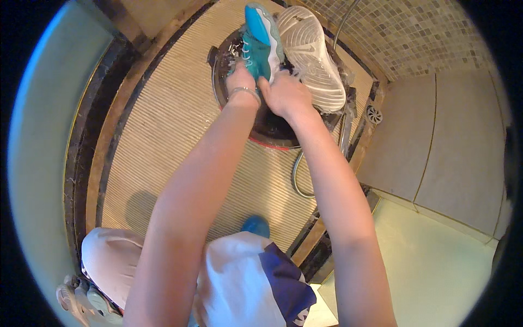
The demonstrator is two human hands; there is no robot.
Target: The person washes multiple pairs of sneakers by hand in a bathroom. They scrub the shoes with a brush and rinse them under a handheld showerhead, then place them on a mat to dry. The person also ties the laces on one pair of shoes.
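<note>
A teal sneaker with white laces (261, 45) is held over a dark round basin with a red lower edge (278, 135). My left hand (242, 79) grips the shoe near its laces and opening, its fingers partly hidden. My right hand (286, 92) is at the heel side by the white midsole; its fingertips are hidden, so whether they grip the shoe cannot be told. Just right of it, a second sneaker (314, 57) lies tilted across the basin with its pale, ridged sole facing up. Water or wet suds show around the shoes.
Ribbed beige flooring (171, 135) surrounds the basin. A metal shower hose (296, 175) curls beside it, and a round drain cover (374, 115) is at the right. Several more shoes (88, 300) stand at lower left. A mosaic-tiled wall (408, 36) rises at upper right.
</note>
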